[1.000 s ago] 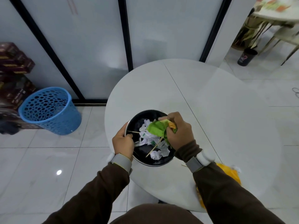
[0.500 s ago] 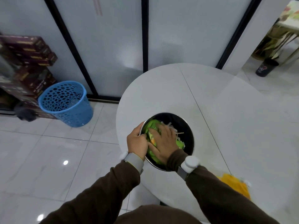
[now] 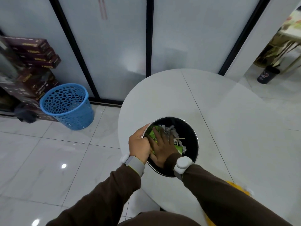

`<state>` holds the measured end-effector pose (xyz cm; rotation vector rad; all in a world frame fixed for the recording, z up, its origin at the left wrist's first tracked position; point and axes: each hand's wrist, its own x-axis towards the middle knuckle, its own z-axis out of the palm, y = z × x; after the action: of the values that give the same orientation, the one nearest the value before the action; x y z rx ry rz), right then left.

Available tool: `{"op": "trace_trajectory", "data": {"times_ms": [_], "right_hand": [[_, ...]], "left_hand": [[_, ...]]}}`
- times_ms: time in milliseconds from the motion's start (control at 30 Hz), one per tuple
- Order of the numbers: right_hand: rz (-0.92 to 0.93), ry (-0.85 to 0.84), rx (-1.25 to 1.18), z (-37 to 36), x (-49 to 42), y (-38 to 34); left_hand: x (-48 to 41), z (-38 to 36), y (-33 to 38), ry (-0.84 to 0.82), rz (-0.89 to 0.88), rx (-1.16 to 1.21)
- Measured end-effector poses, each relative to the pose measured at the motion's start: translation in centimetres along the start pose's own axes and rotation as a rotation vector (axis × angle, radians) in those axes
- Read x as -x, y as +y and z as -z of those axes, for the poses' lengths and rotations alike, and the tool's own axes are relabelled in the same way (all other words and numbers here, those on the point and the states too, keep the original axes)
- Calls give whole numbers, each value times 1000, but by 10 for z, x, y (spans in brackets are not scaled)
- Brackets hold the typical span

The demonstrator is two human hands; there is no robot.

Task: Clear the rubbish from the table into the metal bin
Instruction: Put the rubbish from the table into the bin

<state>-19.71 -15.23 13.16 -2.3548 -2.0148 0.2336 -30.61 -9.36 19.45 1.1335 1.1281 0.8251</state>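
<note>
The left hand (image 3: 139,145) is gripping the rim of the metal bin (image 3: 193,132) to keep it steady on the white table (image 3: 236,128), while the right hand (image 3: 162,148), flat and open inside it, is pressing down the green wrappers (image 3: 153,132) and crumpled paper (image 3: 171,129).

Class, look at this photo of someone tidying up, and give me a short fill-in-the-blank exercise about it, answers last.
1. The left hand grips the rim of the ____ bin.
2. The right hand presses down on a ____ wrapper.
3. The basket on the floor is ____.

Answers: metal; green; blue
</note>
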Motion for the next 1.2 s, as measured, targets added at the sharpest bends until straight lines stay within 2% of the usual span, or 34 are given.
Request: {"op": "trace_trajectory", "data": {"times_ms": [133,567,733,867,933,1000,1200], "right_hand": [[-119,-94,74,-3,-11,1],[-216,-258,90,-56,-18,20],[-193,-205,8,-52,-19,21],[-214,-179,-161,-31,-21,21],[-198,-130,-274,-20,-16,29],[-161,-9,-338,-9,-5,40],[-93,550,-475,18,51,66]], "left_hand": [[5,-3,5,-37,-6,0],[15,-14,11,-38,63,-25],[9,-18,7,-33,71,-63],[3,-26,2,-35,40,-117],[1,-33,2,-34,17,-134],[0,-41,0,-34,9,-149],[1,-72,-10,-112,49,-121]]}}
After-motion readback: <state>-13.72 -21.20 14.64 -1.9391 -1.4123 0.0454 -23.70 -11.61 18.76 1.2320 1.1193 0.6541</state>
